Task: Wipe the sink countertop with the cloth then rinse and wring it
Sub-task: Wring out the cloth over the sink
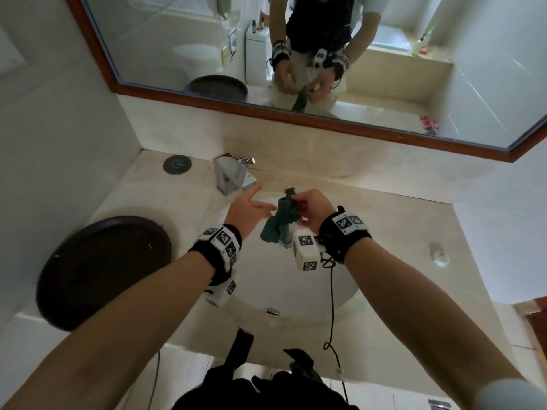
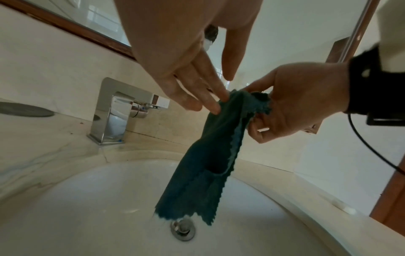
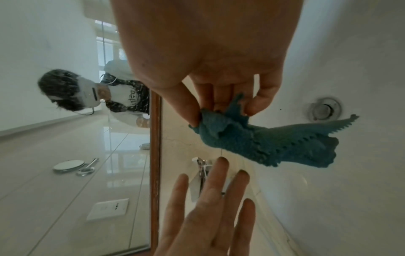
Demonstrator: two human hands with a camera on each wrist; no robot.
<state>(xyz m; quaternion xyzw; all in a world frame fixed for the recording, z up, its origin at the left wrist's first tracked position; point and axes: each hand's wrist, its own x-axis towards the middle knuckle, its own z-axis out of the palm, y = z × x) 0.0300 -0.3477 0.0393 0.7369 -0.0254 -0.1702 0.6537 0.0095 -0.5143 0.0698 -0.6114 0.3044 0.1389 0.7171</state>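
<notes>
From my remote seat I saw the dark teal cloth with the zigzag-cut edge [image 1: 281,220] hanging over the white oval sink basin [image 2: 92,199], the landmark for everything else. The right hand [image 1: 310,207] pinched the cloth's bunched top between thumb and curled fingers, above the basin's far side. The cloth's lower edge dangled just above the round chrome drain plug [image 2: 183,229]; I could not tell whether it touched the porcelain.

The left hand [image 1: 245,214] was spread, fingers straight and gripping nothing. In the left wrist view two fingertips [image 2: 215,108] met the cloth's upper part just below the right hand's pinch, though from the right wrist view [image 3: 210,207] that hand seemed slightly apart from the fabric, so the contact was light at most.

Behind the basin, on its left, stood the square chrome faucet [image 1: 232,176] on the pale marble countertop [image 1: 399,232]. Left of the basin lay a round dark brown tray [image 1: 103,270], and behind the basin's far left a small dark round disc [image 1: 177,164]. To the basin's right sat a small white object [image 1: 439,255], too blurred to identify. Above the basin hung the wood-framed mirror [image 1: 207,31].
</notes>
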